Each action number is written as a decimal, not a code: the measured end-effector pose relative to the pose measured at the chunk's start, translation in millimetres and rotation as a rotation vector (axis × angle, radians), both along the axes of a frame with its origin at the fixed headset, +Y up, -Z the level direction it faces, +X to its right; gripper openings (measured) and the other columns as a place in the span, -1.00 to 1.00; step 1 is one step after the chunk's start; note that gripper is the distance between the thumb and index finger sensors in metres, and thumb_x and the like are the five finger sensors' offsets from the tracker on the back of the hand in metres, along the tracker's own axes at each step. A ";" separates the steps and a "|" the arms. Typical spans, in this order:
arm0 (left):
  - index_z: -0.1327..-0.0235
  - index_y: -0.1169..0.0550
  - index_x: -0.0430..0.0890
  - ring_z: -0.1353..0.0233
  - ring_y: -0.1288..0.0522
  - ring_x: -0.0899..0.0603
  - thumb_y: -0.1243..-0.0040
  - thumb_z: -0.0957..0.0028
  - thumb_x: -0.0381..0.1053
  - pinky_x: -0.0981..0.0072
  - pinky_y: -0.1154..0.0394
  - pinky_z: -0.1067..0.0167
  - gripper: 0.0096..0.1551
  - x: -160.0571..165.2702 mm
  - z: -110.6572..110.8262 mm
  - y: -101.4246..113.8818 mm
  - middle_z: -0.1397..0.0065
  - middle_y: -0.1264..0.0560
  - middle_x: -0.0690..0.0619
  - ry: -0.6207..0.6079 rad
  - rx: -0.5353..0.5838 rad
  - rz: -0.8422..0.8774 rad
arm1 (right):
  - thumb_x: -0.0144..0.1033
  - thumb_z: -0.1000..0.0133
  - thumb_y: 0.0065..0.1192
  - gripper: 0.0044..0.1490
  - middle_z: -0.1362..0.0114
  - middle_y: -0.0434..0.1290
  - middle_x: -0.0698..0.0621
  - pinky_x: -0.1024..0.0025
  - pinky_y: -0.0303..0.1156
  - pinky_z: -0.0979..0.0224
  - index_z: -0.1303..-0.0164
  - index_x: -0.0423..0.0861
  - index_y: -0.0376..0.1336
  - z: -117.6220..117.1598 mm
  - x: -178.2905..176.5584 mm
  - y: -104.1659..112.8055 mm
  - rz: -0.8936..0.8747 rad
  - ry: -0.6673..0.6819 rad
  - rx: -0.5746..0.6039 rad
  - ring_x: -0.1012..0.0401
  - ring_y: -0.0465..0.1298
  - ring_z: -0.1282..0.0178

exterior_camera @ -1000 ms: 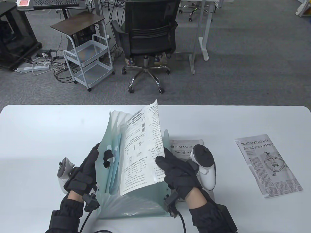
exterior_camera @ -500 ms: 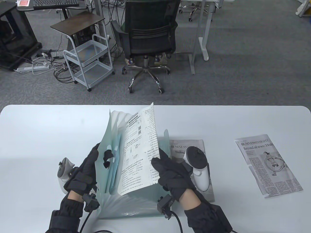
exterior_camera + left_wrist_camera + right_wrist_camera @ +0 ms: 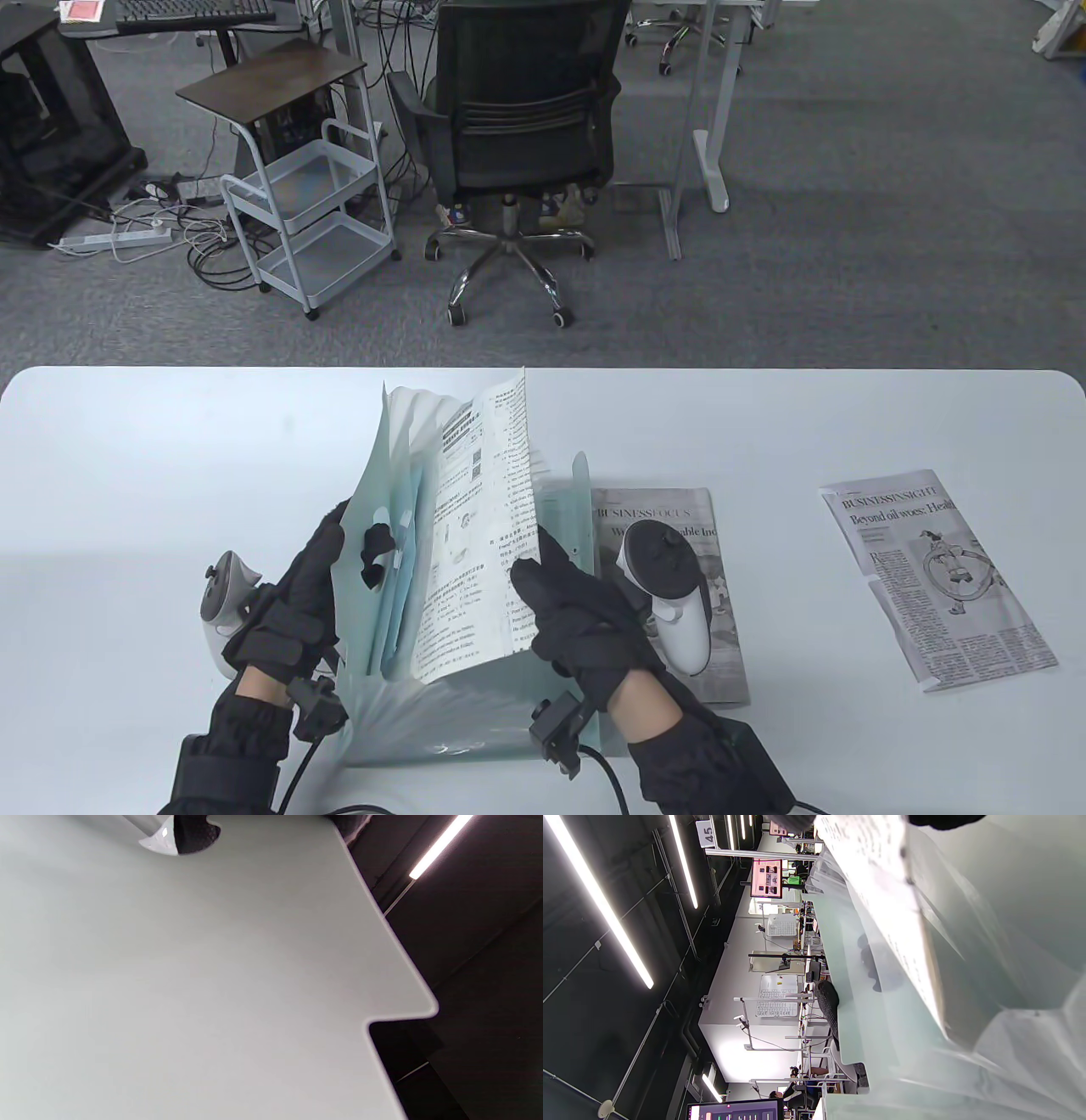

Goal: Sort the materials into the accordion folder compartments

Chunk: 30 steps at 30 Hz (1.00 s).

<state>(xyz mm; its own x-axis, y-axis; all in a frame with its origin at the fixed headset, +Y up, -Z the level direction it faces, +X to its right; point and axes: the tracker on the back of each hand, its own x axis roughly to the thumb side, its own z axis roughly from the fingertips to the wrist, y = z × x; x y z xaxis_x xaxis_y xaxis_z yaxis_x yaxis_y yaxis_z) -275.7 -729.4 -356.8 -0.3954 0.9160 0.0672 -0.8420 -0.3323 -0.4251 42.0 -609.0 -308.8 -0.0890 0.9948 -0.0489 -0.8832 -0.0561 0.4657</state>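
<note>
Gripping printed sheet — right hand; left hand holding accordion folder open.

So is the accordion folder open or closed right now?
Open. The accordion folder is fanned out, the left hand holds its front wall, and the right hand holds a printed sheet standing in it.

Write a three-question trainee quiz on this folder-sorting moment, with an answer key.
1. True or false: the right hand holds the printed sheet upright in the accordion folder.
2. What does the left hand hold: A) a newspaper, B) the folder's left wall, C) nothing?
3. How many newspaper pieces lie on the table?

Key:
1. True.
2. B.
3. Two: the near newspaper beside the folder and the far newspaper to its right.
</note>
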 end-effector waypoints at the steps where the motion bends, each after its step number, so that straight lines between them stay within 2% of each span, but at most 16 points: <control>1: -0.84 0.10 -0.26 -0.74 0.29 -0.57 0.17 -0.58 0.17 -0.49 0.26 -0.43 -0.16 0.0 0.0 0.0 -0.65 -0.20 -0.30 -0.001 0.000 0.000 | -0.59 -0.40 -0.38 -0.30 -0.66 -0.20 -0.63 -0.35 0.03 -0.46 -0.65 -0.53 -0.37 0.0 -0.4 -0.3 0.000 0.000 0.000 -0.57 -0.10 -0.52; 8: -0.84 0.10 -0.26 -0.74 0.29 -0.57 0.17 -0.58 0.17 -0.49 0.26 -0.43 -0.16 0.1 -0.2 0.0 -0.65 -0.20 -0.30 -0.001 0.000 0.002 | -0.58 -0.41 -0.40 -0.29 -0.64 -0.25 -0.64 -0.38 -0.05 -0.45 -0.64 -0.54 -0.40 0.3 -3.0 -1.4 0.006 0.004 0.007 -0.58 -0.19 -0.50; 18: -0.84 0.10 -0.25 -0.74 0.29 -0.56 0.17 -0.58 0.17 -0.49 0.27 -0.43 -0.16 -0.7 -0.5 -0.5 -0.65 -0.20 -0.30 -0.002 -0.001 0.004 | -0.60 -0.40 -0.41 -0.30 -0.62 -0.23 -0.65 -0.37 -0.05 -0.44 -0.63 -0.56 -0.39 1.1 -6.5 1.9 0.002 -0.022 0.000 -0.56 -0.17 -0.51; 30: -0.84 0.10 -0.26 -0.74 0.29 -0.56 0.17 -0.58 0.17 -0.48 0.27 -0.43 -0.16 0.0 -0.7 -0.8 -0.65 -0.20 -0.30 0.002 -0.002 0.002 | -0.59 -0.40 -0.43 -0.30 -0.63 -0.23 -0.64 -0.37 -0.08 -0.44 -0.63 -0.55 -0.41 7.2 -23.0 -5.6 0.118 -0.026 0.025 -0.54 -0.18 -0.52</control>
<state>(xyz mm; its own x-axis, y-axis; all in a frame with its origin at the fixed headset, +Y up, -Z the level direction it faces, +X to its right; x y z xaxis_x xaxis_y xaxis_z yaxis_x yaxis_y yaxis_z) -275.7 -730.2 -357.5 -0.3971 0.9154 0.0661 -0.8423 -0.3349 -0.4222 19.0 -614.6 -301.6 -0.2049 0.9784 -0.0275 -0.8813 -0.1722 0.4401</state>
